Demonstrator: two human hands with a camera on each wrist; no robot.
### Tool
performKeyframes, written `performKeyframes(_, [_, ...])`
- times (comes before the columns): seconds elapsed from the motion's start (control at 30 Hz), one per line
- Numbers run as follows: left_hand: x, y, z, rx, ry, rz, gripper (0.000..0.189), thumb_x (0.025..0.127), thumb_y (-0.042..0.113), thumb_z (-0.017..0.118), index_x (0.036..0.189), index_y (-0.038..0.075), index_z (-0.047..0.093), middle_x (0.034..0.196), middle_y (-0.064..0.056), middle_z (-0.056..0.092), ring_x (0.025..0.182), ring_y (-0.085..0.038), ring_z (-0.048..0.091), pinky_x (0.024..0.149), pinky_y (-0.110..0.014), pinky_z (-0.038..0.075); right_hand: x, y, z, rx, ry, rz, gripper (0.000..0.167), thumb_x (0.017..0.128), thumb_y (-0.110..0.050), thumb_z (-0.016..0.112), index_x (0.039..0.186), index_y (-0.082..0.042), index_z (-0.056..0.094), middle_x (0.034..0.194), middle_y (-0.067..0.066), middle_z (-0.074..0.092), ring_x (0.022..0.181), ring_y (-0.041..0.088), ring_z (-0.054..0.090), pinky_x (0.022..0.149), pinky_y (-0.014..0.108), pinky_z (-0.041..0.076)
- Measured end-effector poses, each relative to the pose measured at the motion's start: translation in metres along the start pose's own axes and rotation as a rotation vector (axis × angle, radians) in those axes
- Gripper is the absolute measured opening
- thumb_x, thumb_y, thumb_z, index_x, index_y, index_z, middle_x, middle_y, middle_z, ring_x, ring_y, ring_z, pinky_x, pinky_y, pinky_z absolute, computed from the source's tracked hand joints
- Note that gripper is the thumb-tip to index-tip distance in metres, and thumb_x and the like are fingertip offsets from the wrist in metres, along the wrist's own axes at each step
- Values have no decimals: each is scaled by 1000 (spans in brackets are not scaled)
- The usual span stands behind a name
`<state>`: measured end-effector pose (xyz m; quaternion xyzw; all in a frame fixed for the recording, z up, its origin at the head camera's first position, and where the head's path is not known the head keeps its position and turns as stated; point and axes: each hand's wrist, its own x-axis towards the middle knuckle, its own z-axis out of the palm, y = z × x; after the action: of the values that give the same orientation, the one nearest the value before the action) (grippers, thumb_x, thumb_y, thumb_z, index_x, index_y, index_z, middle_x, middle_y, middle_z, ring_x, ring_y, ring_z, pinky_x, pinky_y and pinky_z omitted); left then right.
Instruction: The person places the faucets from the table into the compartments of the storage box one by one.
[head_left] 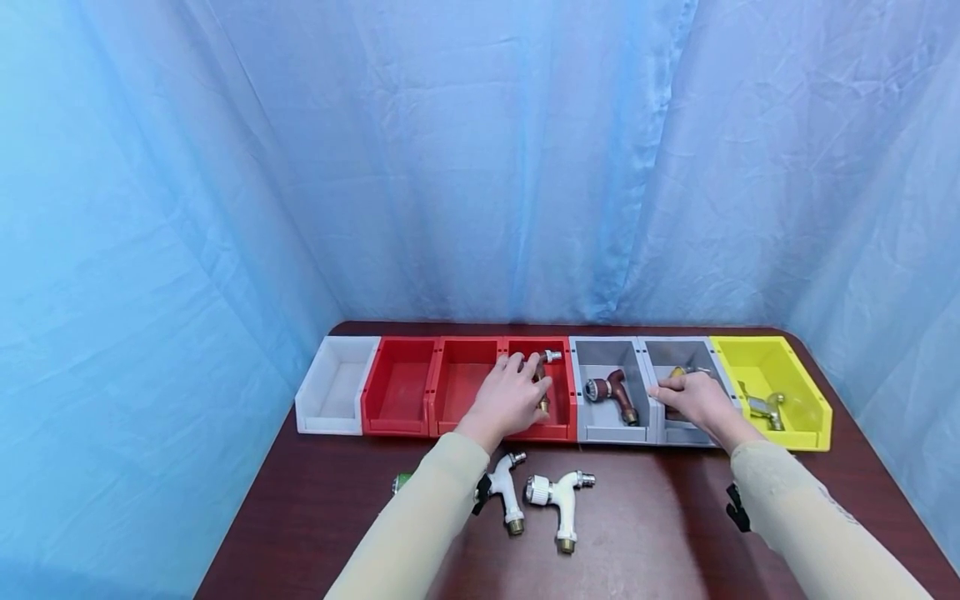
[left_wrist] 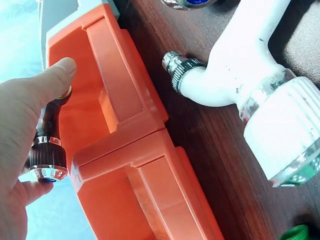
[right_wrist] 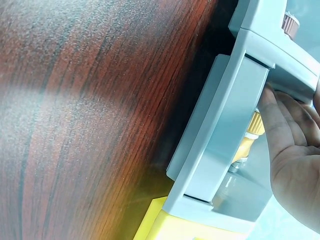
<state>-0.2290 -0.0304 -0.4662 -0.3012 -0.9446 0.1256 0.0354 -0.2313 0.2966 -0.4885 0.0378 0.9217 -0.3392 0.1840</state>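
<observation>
Dark-brown, brass-ended metal-looking tap (left_wrist: 49, 122) is gripped by left hand (head_left: 510, 400); likely rigid, heavyish, slick; best held at ribbed knob (left_wrist: 47, 156). Right hand (head_left: 697, 402): grip can't be told.

Pale blue curtains (head_left: 465, 167) hung in creased folds behind the table (head_left: 300, 517) and down both its sides. The table was dark red-brown, with wood grain and a whitish sheen. At the table's far left stood a white bin (head_left: 328, 423); at its far right, a yellow bin (head_left: 802, 440) containing a chrome tap (head_left: 767, 410). Two white taps (head_left: 566, 504) lay around the table's middle.
</observation>
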Motion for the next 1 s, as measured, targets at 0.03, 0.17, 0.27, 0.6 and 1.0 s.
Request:
performKeyframes(0.03, [1, 0, 0, 0, -9, -7, 62, 90, 61, 68, 145, 32, 58, 156, -8, 44, 140, -30, 42, 119, -48, 37, 0, 0, 0, -2, 0, -1, 74, 101, -54, 58, 147, 3, 50, 147, 33, 48, 130, 46, 50, 102, 60, 48])
performKeyframes(0.17, [5, 1, 2, -6, -41, -30, 63, 90, 61, 68, 146, 34, 57, 157, -7, 44, 141, -29, 42, 120, -47, 36, 0, 1, 0, -3, -2, 3, 75, 100, -55, 58, 147, 3, 49, 147, 33, 48, 128, 46, 51, 101, 60, 49])
performKeyframes(0.27, [8, 4, 2, -11, -51, -48, 64, 90, 61, 68, 146, 33, 57, 157, -8, 44, 142, -29, 42, 119, -48, 36, 0, 1, -1, -2, 0, 7, 76, 100, -56, 58, 147, 3, 49, 146, 33, 49, 126, 45, 52, 100, 59, 50])
performKeyframes(0.6, [16, 15, 3, -18, -44, -90, 64, 90, 65, 65, 145, 33, 59, 156, -10, 47, 137, -29, 46, 111, -47, 45, 1, 1, 1, 1, 3, -5, 74, 101, -53, 59, 147, 3, 49, 146, 33, 49, 126, 44, 52, 100, 59, 50])
performKeyframes(1.0, [18, 21, 12, -1, -48, -87, 61, 92, 67, 61, 143, 33, 61, 153, -10, 50, 133, -29, 49, 109, -47, 46, 1, 2, 2, 35, 3, 5, 74, 100, -52, 60, 148, 4, 48, 145, 33, 51, 125, 43, 55, 100, 58, 51])
